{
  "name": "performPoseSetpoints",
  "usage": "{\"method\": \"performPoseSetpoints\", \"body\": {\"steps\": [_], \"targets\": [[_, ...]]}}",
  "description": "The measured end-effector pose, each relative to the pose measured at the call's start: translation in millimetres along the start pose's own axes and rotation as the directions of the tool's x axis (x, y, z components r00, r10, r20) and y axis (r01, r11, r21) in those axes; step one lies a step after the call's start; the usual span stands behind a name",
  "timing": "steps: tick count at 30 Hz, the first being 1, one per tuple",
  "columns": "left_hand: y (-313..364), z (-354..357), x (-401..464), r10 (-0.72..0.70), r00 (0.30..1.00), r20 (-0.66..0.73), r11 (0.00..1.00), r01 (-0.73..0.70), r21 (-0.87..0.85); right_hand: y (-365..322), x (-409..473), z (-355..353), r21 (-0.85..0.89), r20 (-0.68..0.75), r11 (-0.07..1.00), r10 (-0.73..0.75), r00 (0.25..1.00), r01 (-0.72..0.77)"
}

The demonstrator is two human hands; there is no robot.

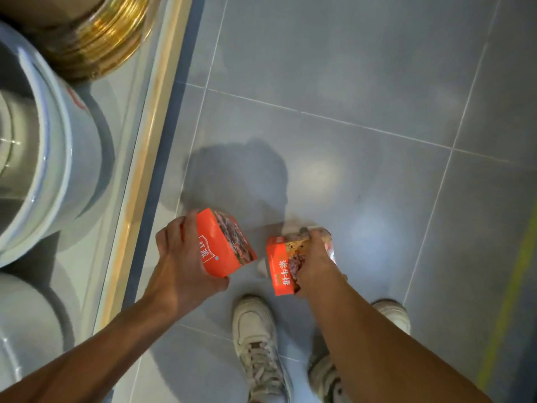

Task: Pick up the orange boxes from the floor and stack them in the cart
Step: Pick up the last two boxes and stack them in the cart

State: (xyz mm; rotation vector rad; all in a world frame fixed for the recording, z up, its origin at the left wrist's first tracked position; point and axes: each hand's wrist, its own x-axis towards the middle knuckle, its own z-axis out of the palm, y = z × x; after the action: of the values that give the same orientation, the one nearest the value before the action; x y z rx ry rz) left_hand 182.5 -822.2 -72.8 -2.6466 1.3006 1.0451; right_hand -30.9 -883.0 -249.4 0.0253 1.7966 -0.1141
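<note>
Above the grey floor point(363, 82), left hand point(180, 257) clamps one orange box point(223, 245); right hand point(313, 260) clamps another point(280, 266); best kept level, cart unseen.

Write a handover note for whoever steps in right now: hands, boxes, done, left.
Left hand: gripping one orange box, tilted, clear of the floor.
Right hand: closed over a second orange box; can't tell whether it has left the grey tile floor.
No other boxes on the visible floor. Cart not in view.
Done: both boxes in hand.
Left: carry both to the cart and stack them; check for more boxes out of frame.
</note>
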Motion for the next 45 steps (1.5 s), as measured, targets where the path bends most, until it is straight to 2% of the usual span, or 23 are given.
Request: {"method": "performPoseSetpoints", "body": {"steps": [2,3,5,7,9,14,17,23,26,29,36,39,45], "targets": [[3,-8,-6,0.01,1.0,0.005,1.0,-0.01,-0.004,-23,-66,-5,0.078,-0.18,0.997,0.033,0.983,-0.019],[4,-14,-10,0.03,1.0,0.009,1.0,-0.03,-0.007,-29,-83,-8,0.078,-0.275,0.996,-0.022,0.961,0.045],[14,-35,-20,0.062,0.998,0.02,0.998,-0.061,-0.031,-43,-120,-24,-0.027,-0.3,0.983,-0.182,0.936,0.182],[30,-64,-32,0.08,0.996,0.028,0.996,-0.079,-0.052,-63,-161,-40,-0.105,-0.228,0.945,-0.327,0.917,0.31],[50,-98,-46,0.102,0.995,0.015,0.993,-0.101,-0.064,-86,-205,-57,-0.174,-0.158,0.876,-0.477,0.865,0.451],[109,-214,-95,0.144,0.987,-0.064,0.983,-0.151,-0.109,-145,-348,-98,-0.175,0.05,0.625,-0.766,0.641,0.76],[145,-295,-138,0.155,0.981,-0.113,0.977,-0.169,-0.133,-170,-449,-127,-0.177,0.182,0.511,-0.823,0.538,0.841],[196,-446,-237,0.097,0.984,-0.152,0.968,-0.129,-0.216,-180,-635,-178,-0.18,0.33,0.274,-0.888,0.321,0.945],[215,-514,-303,0.151,0.968,-0.199,0.957,-0.194,-0.215,-169,-725,-203,-0.168,0.376,0.146,-0.905,0.2,0.975],[221,-557,-358,0.269,0.912,-0.309,0.921,-0.338,-0.195,-156,-796,-229,-0.132,0.395,0.018,-0.916,0.07,0.991],[218,-607,-458,0.353,0.818,-0.454,0.871,-0.465,-0.161,-125,-909,-277,-0.036,0.378,-0.246,-0.901,-0.214,0.969],[218,-615,-496,0.364,0.779,-0.511,0.864,-0.487,-0.128,-117,-934,-290,0.007,0.374,-0.308,-0.882,-0.288,0.951],[223,-611,-568,0.25,0.748,-0.614,0.874,-0.448,-0.19,-107,-963,-306,0.145,0.516,-0.371,-0.763,-0.39,0.917]]}}
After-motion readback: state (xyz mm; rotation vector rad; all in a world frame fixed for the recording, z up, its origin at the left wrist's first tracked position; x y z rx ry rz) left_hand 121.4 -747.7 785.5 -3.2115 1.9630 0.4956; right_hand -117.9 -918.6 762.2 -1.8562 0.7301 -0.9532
